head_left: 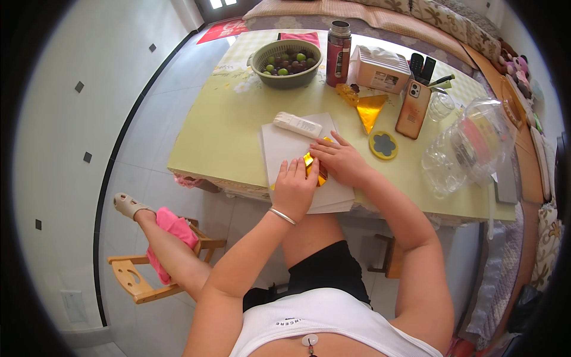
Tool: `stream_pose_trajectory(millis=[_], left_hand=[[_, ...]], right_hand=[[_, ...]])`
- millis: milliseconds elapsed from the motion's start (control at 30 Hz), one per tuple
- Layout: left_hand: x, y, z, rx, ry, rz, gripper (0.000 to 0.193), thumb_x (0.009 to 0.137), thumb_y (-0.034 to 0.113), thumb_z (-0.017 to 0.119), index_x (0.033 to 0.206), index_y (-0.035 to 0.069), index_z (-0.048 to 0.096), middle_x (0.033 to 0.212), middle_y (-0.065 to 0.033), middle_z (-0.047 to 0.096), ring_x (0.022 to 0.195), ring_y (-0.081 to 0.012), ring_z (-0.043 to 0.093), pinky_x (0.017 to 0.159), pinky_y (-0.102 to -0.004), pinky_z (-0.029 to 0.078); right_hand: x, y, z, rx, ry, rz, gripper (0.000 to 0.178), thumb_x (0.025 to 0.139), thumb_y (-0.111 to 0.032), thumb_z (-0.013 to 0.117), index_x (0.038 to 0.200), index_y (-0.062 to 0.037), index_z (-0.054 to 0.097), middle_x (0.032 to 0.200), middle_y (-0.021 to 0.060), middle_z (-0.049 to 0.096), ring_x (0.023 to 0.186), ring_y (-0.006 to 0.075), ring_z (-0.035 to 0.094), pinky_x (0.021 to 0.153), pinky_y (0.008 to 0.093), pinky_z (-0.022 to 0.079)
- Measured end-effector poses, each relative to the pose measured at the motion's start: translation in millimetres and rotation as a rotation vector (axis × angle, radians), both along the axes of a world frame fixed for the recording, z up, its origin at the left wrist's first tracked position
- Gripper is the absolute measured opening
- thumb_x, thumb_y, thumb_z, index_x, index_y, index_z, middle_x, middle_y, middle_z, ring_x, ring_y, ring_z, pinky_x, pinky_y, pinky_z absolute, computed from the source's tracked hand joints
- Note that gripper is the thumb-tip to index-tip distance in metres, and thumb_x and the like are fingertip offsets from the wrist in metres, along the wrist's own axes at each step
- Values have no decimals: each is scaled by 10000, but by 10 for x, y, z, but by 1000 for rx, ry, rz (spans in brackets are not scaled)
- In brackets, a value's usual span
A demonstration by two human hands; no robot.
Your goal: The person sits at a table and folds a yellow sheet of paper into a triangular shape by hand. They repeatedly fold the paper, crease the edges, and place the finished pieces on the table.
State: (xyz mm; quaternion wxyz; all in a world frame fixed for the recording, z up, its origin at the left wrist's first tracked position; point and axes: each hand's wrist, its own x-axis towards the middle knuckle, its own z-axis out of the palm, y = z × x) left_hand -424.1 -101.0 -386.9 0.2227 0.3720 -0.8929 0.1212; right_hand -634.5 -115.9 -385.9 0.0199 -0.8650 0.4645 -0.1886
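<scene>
The left hand (295,185) and the right hand (342,160) are resting together on a gold foil (322,175), which is lying on white paper (330,198) at the near edge of the table (214,131). The left fingers are lying rather straight, with the forefinger parting from the others; the right fingers are spreading a little near the foil's far end. I cannot tell whether a thumb is pinching the foil, because the hands are covering much of it. Probably both hands are pressing from above because such thin foil is slipping and springing up easily. The paper is perhaps serving as a smooth base. A white packet (297,125) is lying on its far part, maybe as a weight. A gold triangle (370,112) is lying farther away, leaving the working place free.
</scene>
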Motion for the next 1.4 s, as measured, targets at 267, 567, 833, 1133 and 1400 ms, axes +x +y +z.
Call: stream_pose_trajectory(millis=[267,567,833,1133,1400], left_hand=[[118,171,-205,-2,80,41,435,899,82,529,1290,-103,577,1263,-283,637,1208,-393,619,1056,-492,462],[167,314,-289,203,98,24,547,898,165,570,1400,-46,519,1497,-332,407,1441,-443,356,1196,-547,230],[296,331,-124,334,38,-117,748,851,544,668,1523,302,445,1583,-354,211,1493,-490,196,1203,-579,142],[378,356,-111,449,212,-176,838,825,654,647,1535,266,427,1584,-309,268,1491,-482,207,1198,-579,130],[418,305,-107,309,208,-167,659,883,438,677,1360,-3,563,1480,-274,450,1415,-419,391,1167,-533,270]], right_hand=[[-15,6,-59,46,-126,24,430,965,-97,555,1395,-93,564,1458,63,553,1419,228,437,1231,490,225],[-16,53,44,208,-188,-6,500,956,-228,614,1430,-93,532,1520,52,487,1473,215,348,1239,484,195],[-87,70,29,259,-91,20,705,924,-365,654,1537,-126,402,1612,42,356,1524,216,236,1249,504,108],[-105,112,140,313,-64,64,894,846,-501,687,1568,-106,334,1646,68,281,1542,241,179,1247,524,73],[-98,135,128,300,-73,50,896,836,-535,679,1553,-99,363,1633,84,310,1541,250,187,1244,530,67]])
